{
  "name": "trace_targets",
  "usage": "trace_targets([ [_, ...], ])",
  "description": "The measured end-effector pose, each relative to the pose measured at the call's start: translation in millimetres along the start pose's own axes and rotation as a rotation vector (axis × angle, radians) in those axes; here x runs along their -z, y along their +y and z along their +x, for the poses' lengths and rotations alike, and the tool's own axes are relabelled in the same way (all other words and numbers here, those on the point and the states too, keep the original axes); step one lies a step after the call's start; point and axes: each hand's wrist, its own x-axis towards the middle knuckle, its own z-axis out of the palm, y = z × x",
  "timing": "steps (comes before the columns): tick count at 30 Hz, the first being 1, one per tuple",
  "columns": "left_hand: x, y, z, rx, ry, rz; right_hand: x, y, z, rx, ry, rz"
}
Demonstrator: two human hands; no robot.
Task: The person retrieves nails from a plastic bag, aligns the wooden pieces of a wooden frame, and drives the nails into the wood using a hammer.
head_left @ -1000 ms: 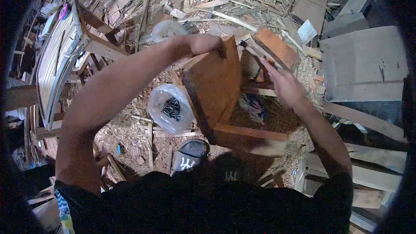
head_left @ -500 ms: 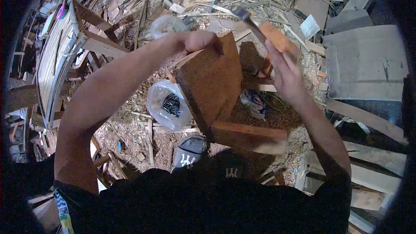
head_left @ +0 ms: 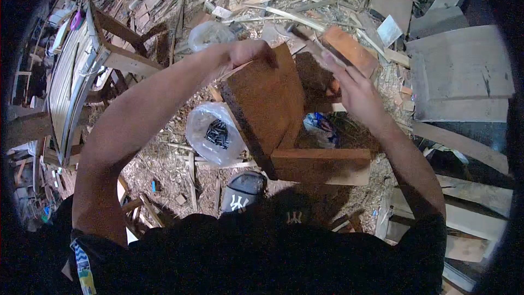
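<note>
A brown wooden piece of work [head_left: 265,104], made of joined boards, stands tilted in front of me. My left hand [head_left: 252,53] is closed over its upper left edge; the fingertips are hidden behind the board. In my right hand [head_left: 357,90] is a hammer [head_left: 311,43], its head near the top corner of the wood and slightly blurred. A clear plastic bag [head_left: 215,134] holding dark nails lies just left of the boards. From the lower part of the work a board [head_left: 322,166] extends to the right.
An orange-brown block [head_left: 349,49] lies beyond the hammer. Another plastic bag [head_left: 212,35] is behind my left wrist. Wood strips [head_left: 284,0] litter the ground at the back. A wooden frame [head_left: 128,57] stands left; large boards [head_left: 461,76] lie right. A sandal [head_left: 243,191] shows below.
The hammer rose with my right hand, then came down toward the top of the wood. My left hand has kept its hold on the edge.
</note>
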Motion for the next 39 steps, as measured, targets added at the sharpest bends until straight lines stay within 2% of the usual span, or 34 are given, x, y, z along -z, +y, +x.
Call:
trace_targets([
  [1, -1.8, -1.9, -0.2, 0.04, -0.031, 0.021, -4.1, 2.3, -3.3, 0.0, -0.006, 0.005],
  [3, 8.1, -11.2, 22.1, 0.006, -0.074, 0.02, -9.4, 12.6, -9.7, 0.196, 0.119, -0.099],
  [4, 6.5, -10.9, 27.3, -0.023, -0.12, 0.026, -1.1, 8.6, -5.8, -0.051, -0.216, -0.069],
  [8, -2.1, 8.7, 8.3, -0.069, -0.019, 0.191, -4.2, 10.3, 6.1, -0.142, -0.226, -0.113],
  [10, -4.0, 4.5, -1.1, -0.085, 0.051, 0.27, -1.2, -2.2, 9.9, 0.179, 0.21, -0.034],
  [11, -4.7, 5.1, -2.2, -0.09, 0.053, 0.265, -1.5, 1.4, 9.5, 0.185, 0.207, -0.036],
  [13, -4.1, 3.1, 2.6, -0.061, -0.007, 0.253, -6.9, 15.1, -1.2, -0.071, -0.26, -0.185],
  [14, -4.7, 0.7, 5.4, -0.062, -0.01, 0.257, -15.2, 27.6, -1.4, -0.039, -0.194, -0.191],
  [15, -2.8, -2.4, 9.4, -0.018, 0.04, 0.133, -11.1, 23.0, -0.3, -0.047, -0.187, -0.192],
  [16, 0.2, -2.8, 9.5, 0.024, 0.098, 0.004, -4.8, 15.2, 6.2, -0.019, -0.077, -0.088],
  [17, 1.0, -5.5, 12.4, 0.021, 0.083, -0.003, -4.0, 7.4, 5.7, 0.004, 0.02, 0.028],
  [18, 1.3, -6.4, 13.5, 0.015, 0.063, 0.018, -5.0, 5.9, 3.2, 0.004, 0.014, 0.035],
  [20, 0.3, -5.3, 14.1, -0.014, 0.031, 0.07, 0.5, 9.7, 0.8, 0.205, 0.039, -0.083],
  [21, -1.7, -4.4, 13.9, -0.021, 0.019, 0.088, -1.1, 13.8, 0.9, 0.202, 0.04, -0.089],
  [23, -4.8, -3.1, 11.9, -0.017, 0.006, 0.091, -9.3, 23.8, 0.4, -0.113, -0.22, -0.111],
  [27, -4.2, -8.4, -2.6, 0.02, 0.019, 0.017, 0.3, 25.9, -1.7, -0.03, 0.04, 0.031],
  [28, -5.6, -8.7, -5.9, 0.021, 0.029, 0.016, 5.2, 29.9, -2.9, -0.026, 0.045, 0.023],
  [29, -4.9, -4.8, -7.8, 0.018, 0.026, 0.022, 9.1, 31.3, -8.5, -0.119, 0.045, 0.067],
  [30, -4.5, 1.4, -12.1, -0.113, 0.092, 0.435, 12.6, 29.9, -12.8, -0.214, 0.048, 0.113],
  [31, -4.1, 6.9, -16.0, -0.248, 0.159, 0.85, 17.1, 28.0, -15.8, -0.218, 0.058, 0.108],
  [33, -12.6, 3.5, -26.4, -0.339, 0.126, 0.858, 28.7, 23.9, -20.0, -0.265, 0.235, 0.185],
  [35, -30.8, 6.7, -46.7, -0.523, 0.35, 0.735, 36.1, 32.5, -28.0, -0.245, 0.277, 0.171],
  [39, -28.1, 36.9, -67.7, -0.507, 0.308, 0.906, 45.6, 40.0, -44.4, -0.352, 0.363, 0.194],
])
